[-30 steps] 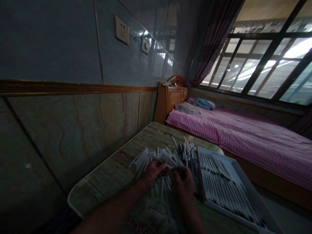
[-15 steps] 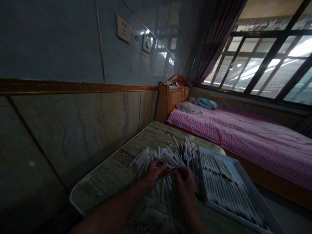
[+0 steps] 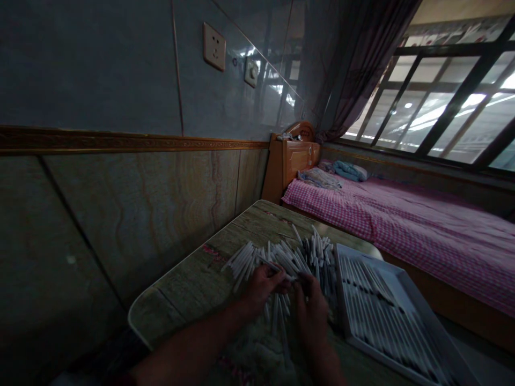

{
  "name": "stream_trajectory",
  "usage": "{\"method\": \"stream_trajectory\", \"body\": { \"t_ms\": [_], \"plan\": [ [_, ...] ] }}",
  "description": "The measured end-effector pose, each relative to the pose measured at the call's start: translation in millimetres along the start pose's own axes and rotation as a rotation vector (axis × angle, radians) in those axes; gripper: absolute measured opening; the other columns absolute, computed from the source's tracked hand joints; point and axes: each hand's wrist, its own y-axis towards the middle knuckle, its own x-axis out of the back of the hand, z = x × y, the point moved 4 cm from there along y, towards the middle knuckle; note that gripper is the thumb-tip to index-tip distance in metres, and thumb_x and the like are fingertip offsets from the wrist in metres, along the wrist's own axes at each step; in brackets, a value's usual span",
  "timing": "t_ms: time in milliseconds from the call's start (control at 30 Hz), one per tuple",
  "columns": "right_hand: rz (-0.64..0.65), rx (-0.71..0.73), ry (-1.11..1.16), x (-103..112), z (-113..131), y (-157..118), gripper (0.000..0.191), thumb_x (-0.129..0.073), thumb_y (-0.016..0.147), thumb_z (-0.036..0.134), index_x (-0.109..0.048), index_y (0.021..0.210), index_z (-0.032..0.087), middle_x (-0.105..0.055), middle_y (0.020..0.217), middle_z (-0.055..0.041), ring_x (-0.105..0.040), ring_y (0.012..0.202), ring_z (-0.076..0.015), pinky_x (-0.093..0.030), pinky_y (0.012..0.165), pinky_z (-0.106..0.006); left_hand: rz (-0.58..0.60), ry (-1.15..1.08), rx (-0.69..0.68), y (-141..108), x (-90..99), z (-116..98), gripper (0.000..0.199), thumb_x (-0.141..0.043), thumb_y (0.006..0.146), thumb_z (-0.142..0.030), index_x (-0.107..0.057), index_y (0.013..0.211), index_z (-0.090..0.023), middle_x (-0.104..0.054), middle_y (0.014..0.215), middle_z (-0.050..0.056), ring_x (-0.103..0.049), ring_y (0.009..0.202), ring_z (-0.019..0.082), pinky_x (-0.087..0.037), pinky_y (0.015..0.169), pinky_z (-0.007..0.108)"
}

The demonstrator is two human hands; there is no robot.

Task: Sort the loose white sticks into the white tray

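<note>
While the left hand (image 3: pixel 263 287) pinched a white stick (image 3: pixel 277 267) in a narrow grip, its long axis ran sideways above the tabletop (image 3: pixel 189 273) toward the right hand (image 3: pixel 311 313), curled just beside its tip, its hold unclear.

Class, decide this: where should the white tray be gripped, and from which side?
Take the white tray by its raised right-hand rim, coming from the right. That long side is free, while its left wall stands beside the loose white sticks and the person's right hand. Shallow and full of sticks, it should stay level.
</note>
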Motion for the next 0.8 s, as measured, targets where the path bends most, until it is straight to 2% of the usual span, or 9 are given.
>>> {"method": "stream_trajectory", "body": {
  "t_ms": [67, 133, 233, 367, 433, 533, 700, 733, 800],
  "plan": [
    [0.030, 0.054, -0.064, -1, 0, 1, 0.025, -0.043, 0.093, 0.039, -0.055, 0.105, 0.021, -0.066, 0.094, -0.0066, -0.062, 0.083, -0.0198, -0.048, 0.071, -0.031, -0.026, -0.016, 0.006, 0, -1.4, -1, 0.048, -0.086, 0.051, -0.046, -0.062, 0.077, -0.013, -0.069, 0.067, 0.002, -0.067, 0.058, 0.014, -0.052, 0.053, 0.024],
    [0.052, 0.110, -0.170, -2, 1, 1, 0.023, -0.040, 0.095, 0.039, -0.055, 0.095, 0.022, -0.063, 0.084, -0.0038, -0.060, 0.074, -0.0186, -0.046, 0.066, -0.030, -0.044, -0.032, 0.018, -1, -2.1, -1, 0.048, -0.086, 0.050, -0.046, -0.062, 0.077, -0.014, -0.069, 0.067, 0.001, -0.067, 0.058, 0.014, -0.052, 0.054, 0.024],
    [0.042, 0.262, -0.349, -3, 3, 0, 0.029, -0.032, 0.098, 0.035, -0.051, 0.079, 0.024, -0.056, 0.070, -0.0007, -0.054, 0.062, -0.0169, -0.042, 0.058, -0.028, -0.032, -0.031, 0.023, -1, -2.7, -2, 0.049, -0.086, 0.049, -0.047, -0.061, 0.075, -0.015, -0.069, 0.066, 0.000, -0.067, 0.058, 0.014, -0.052, 0.053, 0.024],
    [0.021, 0.531, -0.501, -3, -1, -5, 0.036, -0.025, 0.099, 0.026, -0.053, 0.077, 0.022, -0.057, 0.072, -0.0037, -0.053, 0.062, -0.0165, -0.039, 0.055, -0.027, 0.022, 0.011, 0.005, -3, -5.6, -2, 0.047, -0.085, 0.051, -0.048, -0.061, 0.074, -0.015, -0.068, 0.062, 0.000, -0.066, 0.057, 0.015, -0.051, 0.051, 0.023],
    [-0.007, 0.584, -0.518, -2, -4, -6, 0.036, -0.024, 0.099, 0.022, -0.053, 0.078, 0.021, -0.059, 0.072, -0.0046, -0.054, 0.061, -0.0159, -0.038, 0.053, -0.026, 0.046, 0.044, -0.007, -3, -7.4, -1, 0.047, -0.085, 0.051, -0.048, -0.061, 0.074, -0.015, -0.067, 0.060, 0.000, -0.066, 0.056, 0.015, -0.051, 0.051, 0.024],
    [0.046, 0.510, -0.470, -3, -5, -4, 0.037, -0.025, 0.098, 0.021, -0.050, 0.072, 0.022, -0.056, 0.065, -0.0016, -0.051, 0.054, -0.0143, -0.034, 0.049, -0.025, 0.047, 0.066, -0.021, -1, -6.6, 0, 0.046, -0.084, 0.053, -0.047, -0.061, 0.074, -0.015, -0.067, 0.059, 0.000, -0.066, 0.056, 0.015, -0.052, 0.051, 0.024],
    [0.149, 0.119, -0.258, -3, -3, 1, 0.033, -0.029, 0.099, 0.034, -0.049, 0.075, 0.024, -0.054, 0.060, 0.0032, -0.051, 0.051, -0.0136, -0.037, 0.049, -0.024, 0.017, 0.047, -0.018, 2, -1.2, 2, 0.046, -0.083, 0.055, -0.049, -0.061, 0.075, -0.014, -0.068, 0.065, 0.002, -0.067, 0.059, 0.016, -0.052, 0.053, 0.024],
    [0.144, 0.083, -0.239, -3, -4, 1, 0.031, -0.030, 0.098, 0.036, -0.050, 0.077, 0.024, -0.055, 0.062, 0.0030, -0.052, 0.053, -0.0140, -0.039, 0.050, -0.024, 0.019, 0.049, -0.017, 2, -1.4, 2, 0.046, -0.083, 0.055, -0.049, -0.061, 0.075, -0.014, -0.068, 0.065, 0.002, -0.067, 0.059, 0.016, -0.052, 0.053, 0.025],
    [0.112, 0.124, -0.253, -2, -7, 0, 0.031, -0.033, 0.097, 0.039, -0.053, 0.080, 0.024, -0.059, 0.067, 0.0000, -0.055, 0.058, -0.0156, -0.042, 0.054, -0.026, 0.033, 0.062, -0.013, 0, -3.6, 2, 0.045, -0.083, 0.055, -0.048, -0.060, 0.076, -0.015, -0.068, 0.064, 0.001, -0.066, 0.058, 0.016, -0.052, 0.054, 0.025]
  ]
}}
